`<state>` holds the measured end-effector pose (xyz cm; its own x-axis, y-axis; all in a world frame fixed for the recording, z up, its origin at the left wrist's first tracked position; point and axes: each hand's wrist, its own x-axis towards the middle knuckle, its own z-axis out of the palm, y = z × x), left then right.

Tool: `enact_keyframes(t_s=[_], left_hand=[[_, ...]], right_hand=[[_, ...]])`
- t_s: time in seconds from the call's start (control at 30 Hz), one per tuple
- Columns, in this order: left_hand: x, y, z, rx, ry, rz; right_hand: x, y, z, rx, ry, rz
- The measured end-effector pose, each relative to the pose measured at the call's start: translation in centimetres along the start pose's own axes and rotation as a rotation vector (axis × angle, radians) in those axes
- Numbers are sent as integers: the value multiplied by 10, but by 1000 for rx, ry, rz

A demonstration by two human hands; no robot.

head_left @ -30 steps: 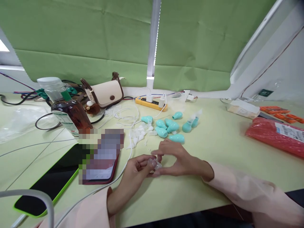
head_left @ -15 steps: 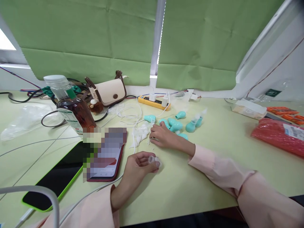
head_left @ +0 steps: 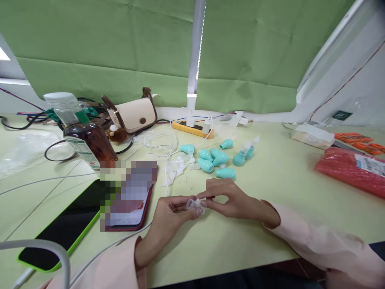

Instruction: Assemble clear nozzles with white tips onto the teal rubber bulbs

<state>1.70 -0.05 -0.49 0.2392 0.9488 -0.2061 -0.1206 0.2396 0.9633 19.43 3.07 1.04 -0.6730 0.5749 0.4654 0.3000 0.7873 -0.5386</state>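
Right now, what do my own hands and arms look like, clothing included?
Your left hand and right hand are both bare, without gloves. The left sleeve and right sleeve are plain pale pink, loose and long, ending around the wrists. No watch or bracelet shows.

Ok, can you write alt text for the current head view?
A person's left hand holds a small clear plastic piece, the right hand at its right end, over a pale green table. Beyond lie turquoise bulbs and translucent scraps; two phones, a bottle and a cream handbag are to the left, a red package to the right.
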Motion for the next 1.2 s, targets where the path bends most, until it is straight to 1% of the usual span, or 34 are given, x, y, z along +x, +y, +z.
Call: enact_keyframes(t_s=[0.13, 0.2, 0.37, 0.43, 0.53, 0.63, 0.77, 0.87, 0.93, 1.07, 1.13, 1.2], left_hand=[[1, -2, 0, 15, -9, 30], [1, -2, 0, 23, -14, 42], [0, -2, -1, 55, 18, 32], [-1, -4, -2, 67, 22, 40], [-1, -6, -2, 81, 24, 72], [-1, -5, -1, 84, 23, 76], [-2, -2, 0, 91, 36, 76], [-3, -1, 0, 88, 74, 80], [-4, -1, -1, 85, 72, 90], [-3, -1, -2, 104, 40, 114], [-1, 1, -1, 105, 59, 108], [1, 3, 0, 87, 91, 94]], right_hand=[[-1, 0, 1, -128, -19, -69], [-1, 0, 0, -232, -23, -119], [-5, -3, 2, -669, -57, -280], [-8, -3, 4, -797, -74, -334], [-12, -4, 7, -888, -59, -381], [-13, -7, 9, -920, -18, -394], [-12, -9, 13, -871, -20, -380], [-13, -8, 18, -664, -39, -254], [-14, -9, 22, -490, -36, -164], [-13, -13, 24, -254, -17, -81], [-10, -15, 22, -167, -15, -38], [-6, -12, 17, -108, 12, -10]])
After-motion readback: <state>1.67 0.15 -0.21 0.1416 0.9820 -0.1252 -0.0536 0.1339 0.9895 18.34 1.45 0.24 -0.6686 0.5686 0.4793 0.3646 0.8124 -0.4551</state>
